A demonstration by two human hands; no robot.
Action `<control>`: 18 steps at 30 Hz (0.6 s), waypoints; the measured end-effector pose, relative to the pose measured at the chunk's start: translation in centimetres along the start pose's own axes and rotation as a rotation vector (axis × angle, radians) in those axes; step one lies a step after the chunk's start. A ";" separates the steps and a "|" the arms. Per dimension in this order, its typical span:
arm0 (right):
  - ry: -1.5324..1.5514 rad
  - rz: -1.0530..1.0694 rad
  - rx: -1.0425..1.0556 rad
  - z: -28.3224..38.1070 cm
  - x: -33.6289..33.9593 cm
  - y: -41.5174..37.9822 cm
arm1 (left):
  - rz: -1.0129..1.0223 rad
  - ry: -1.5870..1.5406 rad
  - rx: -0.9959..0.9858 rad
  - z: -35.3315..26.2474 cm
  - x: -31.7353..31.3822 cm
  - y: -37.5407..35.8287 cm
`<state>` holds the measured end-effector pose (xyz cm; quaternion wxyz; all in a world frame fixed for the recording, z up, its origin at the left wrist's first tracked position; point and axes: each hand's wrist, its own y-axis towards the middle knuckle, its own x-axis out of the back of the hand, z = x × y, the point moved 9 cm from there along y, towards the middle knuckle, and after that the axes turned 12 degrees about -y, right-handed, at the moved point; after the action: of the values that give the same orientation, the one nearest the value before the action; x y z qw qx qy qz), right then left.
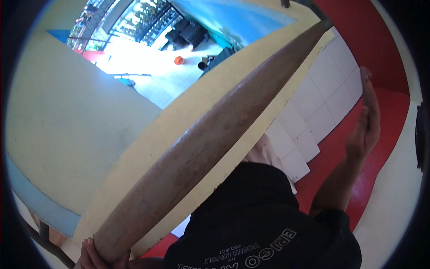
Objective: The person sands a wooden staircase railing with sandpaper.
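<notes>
A thick brown round handrail (192, 148) runs diagonally from the lower left to the upper right along a cream-coloured low wall. My left hand (101, 255) is wrapped around the rail's lower end, with its fingers showing on the far side and part of it cut off by the frame edge. My right hand (365, 125) is raised on the right side, apart from the rail. Its fingers are stretched out and close together, and nothing is in it. Red wall and floor surfaces lie behind this hand.
White-tiled steps (329, 85) lie to the right of the rail. Beyond the low wall, a lower tiled floor holds an orange bucket-like object (179, 60) and dark seats (190, 33). A painted blue wall (237, 20) stands at the top, and a dark metal rail (45, 233) at lower left.
</notes>
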<state>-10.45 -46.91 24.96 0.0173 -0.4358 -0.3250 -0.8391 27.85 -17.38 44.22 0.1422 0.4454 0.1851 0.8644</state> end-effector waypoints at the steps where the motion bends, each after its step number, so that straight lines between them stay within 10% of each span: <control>1: 0.000 -0.031 -0.047 -0.4 0.2 -0.6 | -0.007 0.011 -0.008 -0.1 -0.1 0.0; 18: 0.052 -0.569 -0.428 -5.5 4.9 -5.4 | 0.003 0.026 -0.086 -0.6 0.1 0.3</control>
<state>-19.10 -44.51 23.53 -0.3004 -0.2999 -0.2499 -0.8703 27.26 -17.71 44.05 0.1573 0.4278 0.1489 0.8775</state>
